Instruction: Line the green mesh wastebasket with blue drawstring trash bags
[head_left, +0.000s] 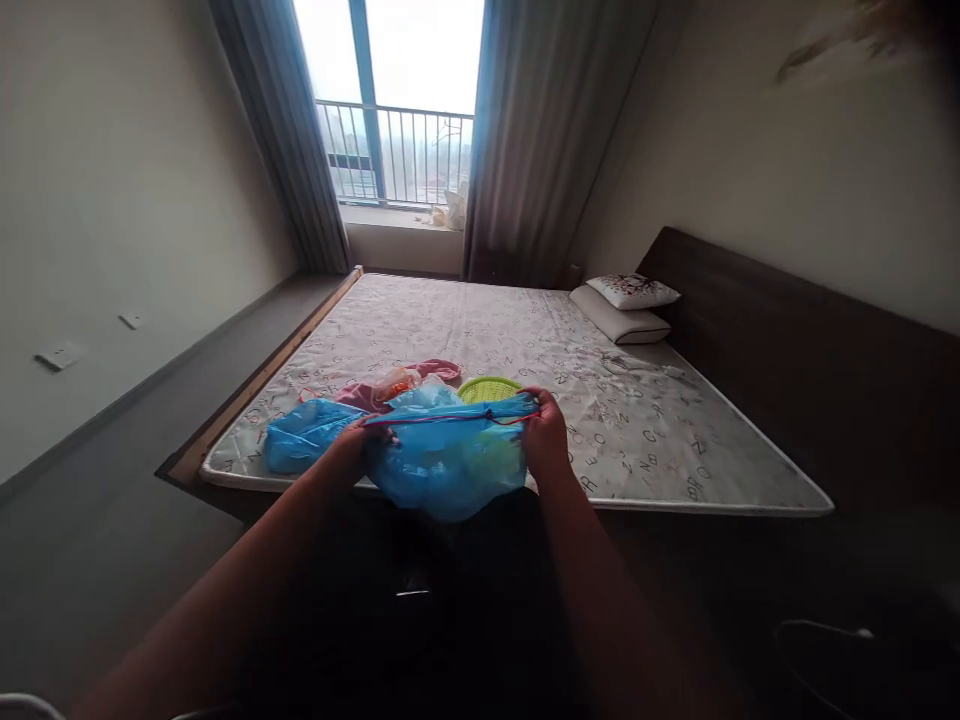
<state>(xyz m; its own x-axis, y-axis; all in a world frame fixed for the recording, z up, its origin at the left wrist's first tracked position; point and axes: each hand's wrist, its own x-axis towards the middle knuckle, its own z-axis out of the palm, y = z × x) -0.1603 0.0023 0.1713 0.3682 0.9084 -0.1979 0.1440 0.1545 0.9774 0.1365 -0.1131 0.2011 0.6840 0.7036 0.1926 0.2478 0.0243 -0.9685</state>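
Observation:
Between my two hands a translucent blue plastic bag (442, 465) is stretched wide by its top edge, which has a red drawstring. My left hand (354, 445) is closed on the left end of that edge, and my right hand (546, 430) grips the right end. Something pale green shows through the bag's right side; whether it is inside or behind, I cannot tell. Just beyond the bag lies a yellow-green basket (487, 387), partly hidden by it. Left of it are a clear plastic bag with something orange (396, 382) and a pink cloth (442, 370).
Another blue plastic bag (307, 437) lies at the mattress's front left. The bare patterned mattress (480, 320) sits on a wooden bed frame (247, 390). A cushion (634, 291) rests on a pillow (619, 318) by the dark headboard (787, 290). A cable (817, 625) is at lower right.

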